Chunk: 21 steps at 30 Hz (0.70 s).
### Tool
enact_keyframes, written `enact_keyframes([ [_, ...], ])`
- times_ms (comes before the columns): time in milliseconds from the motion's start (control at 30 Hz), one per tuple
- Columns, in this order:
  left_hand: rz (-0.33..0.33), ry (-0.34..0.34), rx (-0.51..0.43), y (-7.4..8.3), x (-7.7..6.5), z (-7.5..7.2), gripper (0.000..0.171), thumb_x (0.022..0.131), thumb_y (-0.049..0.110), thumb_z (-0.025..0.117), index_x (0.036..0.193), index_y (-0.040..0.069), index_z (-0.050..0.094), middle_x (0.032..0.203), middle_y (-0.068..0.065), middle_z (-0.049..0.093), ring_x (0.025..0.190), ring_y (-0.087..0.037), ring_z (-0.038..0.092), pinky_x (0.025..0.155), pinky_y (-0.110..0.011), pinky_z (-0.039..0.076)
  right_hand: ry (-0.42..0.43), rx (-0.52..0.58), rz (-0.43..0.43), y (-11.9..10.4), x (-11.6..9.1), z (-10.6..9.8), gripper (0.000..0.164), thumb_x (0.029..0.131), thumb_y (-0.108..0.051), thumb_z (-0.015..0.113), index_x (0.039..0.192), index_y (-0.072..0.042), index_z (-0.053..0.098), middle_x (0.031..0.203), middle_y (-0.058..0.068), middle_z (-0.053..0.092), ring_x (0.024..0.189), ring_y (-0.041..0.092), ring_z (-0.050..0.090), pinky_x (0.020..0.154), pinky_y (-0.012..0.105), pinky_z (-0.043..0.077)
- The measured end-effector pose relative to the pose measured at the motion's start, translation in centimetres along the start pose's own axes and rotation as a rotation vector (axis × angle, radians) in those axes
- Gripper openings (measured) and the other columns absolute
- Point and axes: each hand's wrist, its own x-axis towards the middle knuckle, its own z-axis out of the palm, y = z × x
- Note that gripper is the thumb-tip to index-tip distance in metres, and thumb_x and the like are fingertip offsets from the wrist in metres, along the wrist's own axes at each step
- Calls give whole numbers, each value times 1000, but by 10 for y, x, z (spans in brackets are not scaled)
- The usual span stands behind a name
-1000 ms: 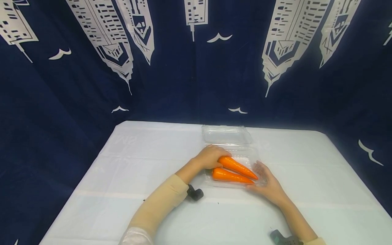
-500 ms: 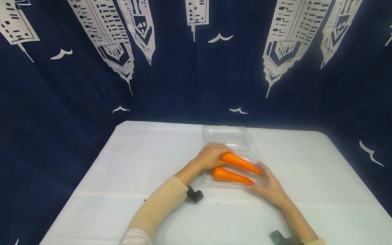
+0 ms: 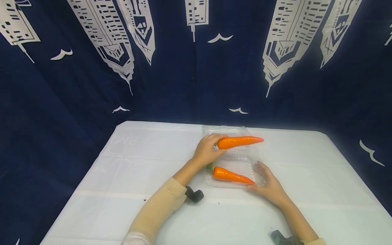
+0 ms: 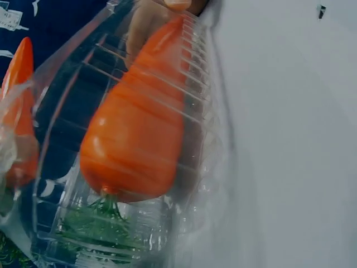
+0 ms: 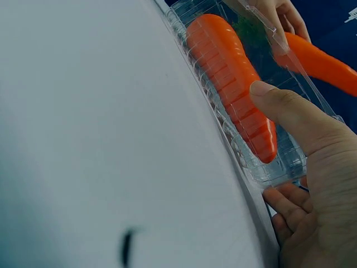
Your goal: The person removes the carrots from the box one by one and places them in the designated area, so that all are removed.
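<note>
My left hand (image 3: 208, 149) grips an orange carrot (image 3: 240, 141) by its thick end, above the hinge side of a clear plastic clamshell container (image 3: 242, 160). The carrot's tip points right. A second carrot (image 3: 231, 175) lies along the near side inside the container, its green top (image 4: 100, 229) toward the left end. My right hand (image 3: 271, 189) holds the container's right end. In the right wrist view its thumb (image 5: 290, 111) reaches over the rim by the second carrot's tip, and its fingers sit outside the end wall.
The container's lid (image 3: 225, 130) lies opened back toward the far table edge. A white cloth covers the table (image 3: 137, 163). Behind it hangs a dark blue curtain (image 3: 196, 85) with white building prints. Dark wrist devices (image 3: 195, 195) show on both arms.
My left hand has lifted one carrot out of the container and moved it away from me, over the lid. That carrot has swung level. My right hand and the other carrot have stayed put.
</note>
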Motion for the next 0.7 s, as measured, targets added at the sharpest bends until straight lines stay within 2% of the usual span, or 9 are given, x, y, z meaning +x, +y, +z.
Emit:
enact_keyframes([
  [100, -24, 74, -26, 0, -2, -4, 51, 77, 29, 74, 124, 21, 57, 119, 3, 58, 102, -12, 53, 89, -30, 41, -1, -1, 8, 0, 0, 0, 101, 70, -39, 78, 147, -16, 17, 144, 12, 35, 132, 37, 26, 98, 65, 20],
  [200, -56, 115, -45, -1, -5, -7, 52, 76, 31, 75, 123, 20, 57, 116, 2, 58, 100, -13, 53, 86, -30, 42, 1, 3, 2, 1, 0, 0, 101, 70, -37, 79, 147, -15, 17, 144, 13, 35, 132, 37, 26, 99, 64, 21],
  [367, -109, 138, -83, -2, -11, -13, 51, 76, 31, 75, 123, 21, 57, 113, 3, 58, 97, -12, 54, 84, -29, 43, 7, -6, -8, 2, 0, 0, 101, 70, -37, 79, 147, -16, 17, 143, 13, 36, 131, 37, 27, 98, 64, 21],
  [533, -162, 170, -128, -1, -18, -22, 51, 75, 29, 76, 121, 18, 57, 102, 2, 58, 84, -11, 54, 71, -26, 45, 7, 6, -29, 2, 2, 1, 101, 70, -35, 79, 147, -14, 17, 143, 15, 36, 132, 38, 26, 99, 63, 20],
  [700, -216, 201, -110, 0, -28, -31, 51, 73, 29, 77, 118, 14, 59, 96, 0, 60, 77, -11, 55, 65, -24, 45, 2, 18, -27, 2, 2, 2, 101, 70, -34, 79, 147, -14, 17, 143, 15, 35, 132, 39, 25, 99, 64, 20],
])
